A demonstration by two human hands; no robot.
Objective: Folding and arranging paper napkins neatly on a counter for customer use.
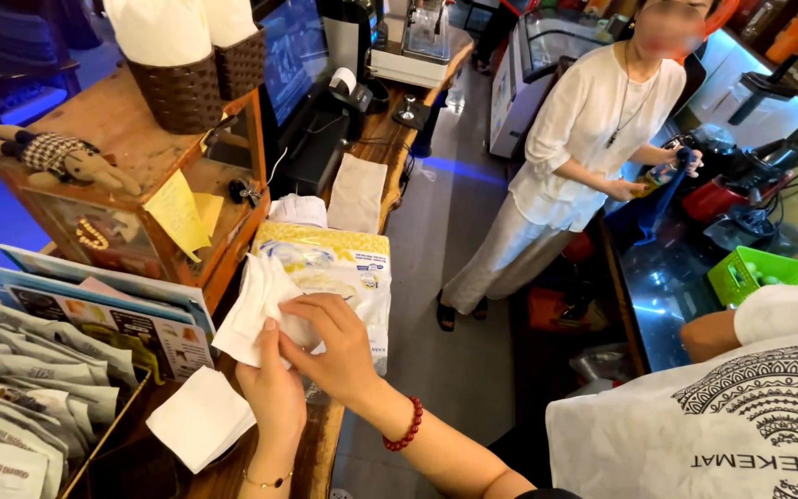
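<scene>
My left hand [274, 393] and my right hand [334, 346] meet over the wooden counter [233, 467], both pinching a stack of white paper napkins [251, 310]. The left thumb presses on the stack's lower edge and the right fingers curl over its right side. Just behind the stack lies a yellow-and-white plastic pack of napkins [339, 268]. A separate folded white napkin [200, 418] rests flat on the counter to the left of my left wrist. My right wrist wears a red bead bracelet [405, 427].
Several menu cards and sachets [39, 379] stand at the left. A wooden cabinet [131, 185] carries a toy and wicker holders. A person in white [593, 139] stands in the aisle by a dark counter [667, 286]; another person's shoulder [741, 416] is at right.
</scene>
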